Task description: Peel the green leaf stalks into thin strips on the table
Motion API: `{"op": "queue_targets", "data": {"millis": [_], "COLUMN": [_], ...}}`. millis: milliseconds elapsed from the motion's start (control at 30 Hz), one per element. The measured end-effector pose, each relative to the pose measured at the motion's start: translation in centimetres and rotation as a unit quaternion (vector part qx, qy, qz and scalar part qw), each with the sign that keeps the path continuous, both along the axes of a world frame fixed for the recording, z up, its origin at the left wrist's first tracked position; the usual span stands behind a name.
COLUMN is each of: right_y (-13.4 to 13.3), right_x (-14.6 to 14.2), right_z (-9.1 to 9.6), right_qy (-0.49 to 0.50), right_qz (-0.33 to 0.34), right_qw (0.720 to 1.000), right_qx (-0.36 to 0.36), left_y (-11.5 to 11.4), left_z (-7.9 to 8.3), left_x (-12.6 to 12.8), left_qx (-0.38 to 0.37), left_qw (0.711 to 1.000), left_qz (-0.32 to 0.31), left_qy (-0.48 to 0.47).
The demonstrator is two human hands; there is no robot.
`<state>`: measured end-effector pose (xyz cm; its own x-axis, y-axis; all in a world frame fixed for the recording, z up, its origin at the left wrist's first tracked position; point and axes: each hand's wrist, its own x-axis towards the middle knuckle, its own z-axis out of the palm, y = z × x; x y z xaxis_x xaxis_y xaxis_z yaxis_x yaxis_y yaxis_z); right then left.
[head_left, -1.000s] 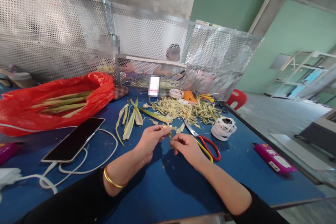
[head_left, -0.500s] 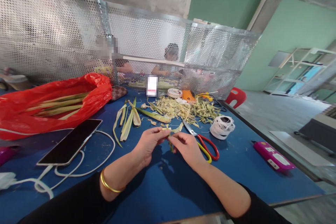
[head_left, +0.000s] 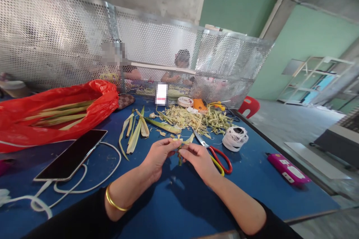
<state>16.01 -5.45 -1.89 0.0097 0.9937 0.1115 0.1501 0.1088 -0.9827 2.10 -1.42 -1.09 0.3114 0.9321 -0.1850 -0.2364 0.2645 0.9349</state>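
both forearms come in from the bottom edge over the blue table (head_left: 179, 209), black sleeves pushed back, a gold bangle (head_left: 113, 202) on the left wrist. the left hand (head_left: 157, 155) sits knuckles up, thumb and fingers pressed together on the top of a small leaf strip (head_left: 180, 155). the right hand (head_left: 198, 158) meets it fingertip to fingertip, pinching the same strip from the other side. the strip sits between the two hands just above the table, its long axis near upright, the free end pointing down toward the tabletop.

just right of the right hand lie scissors (head_left: 217, 154) with red and yellow handles, blades pointing away and to the left. to the left, a dark phone (head_left: 71, 154) lies flat with a white cable (head_left: 92, 183) looping round it. further right, a pink case (head_left: 288, 168) sits near the table edge.

beyond the hands, loose green leaves (head_left: 134, 130) lie lengthwise, pointing away. a white spool (head_left: 235, 137) stands right of a heap of trimmings (head_left: 196, 117). at far left a red plastic bag (head_left: 42, 119) lies on its side, mouth open to the right, with long green leaves inside running left to right. a perforated metal screen (head_left: 70, 48) closes the far side, people seated behind it.
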Motion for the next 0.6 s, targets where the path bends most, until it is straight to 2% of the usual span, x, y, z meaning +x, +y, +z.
{"op": "queue_targets", "data": {"millis": [100,233,367,467,533,600], "right_y": [0.2,0.4,-0.2,-0.1,0.9,2.9], "right_x": [0.0,0.0,-0.2,0.4,1.7,3.6], "right_z": [-0.4,-0.7,-1.1,-1.3,-0.7,0.7], "right_qy": [-0.024,0.003,0.065,0.111,0.125,0.127], "right_qz": [0.002,0.018,0.050,0.044,0.018,-0.022], "right_qw": [0.999,0.999,0.993,0.982,0.980,0.984], "right_qx": [-0.023,-0.040,-0.089,-0.146,-0.155,-0.122], "left_y": [-0.2,-0.1,0.6,1.1,1.2,1.2], "left_z": [-0.1,-0.4,-0.6,-0.7,-0.8,-0.8], "left_x": [0.0,0.0,-0.4,-0.7,-0.8,-0.7], "left_qx": [-0.002,-0.025,-0.059,-0.067,-0.063,-0.051], "left_qw": [1.000,0.999,0.996,0.992,0.992,0.994], "left_qz": [0.002,0.007,0.072,0.106,0.105,0.093], "left_qy": [-0.005,-0.026,-0.012,0.001,0.012,0.029]}}
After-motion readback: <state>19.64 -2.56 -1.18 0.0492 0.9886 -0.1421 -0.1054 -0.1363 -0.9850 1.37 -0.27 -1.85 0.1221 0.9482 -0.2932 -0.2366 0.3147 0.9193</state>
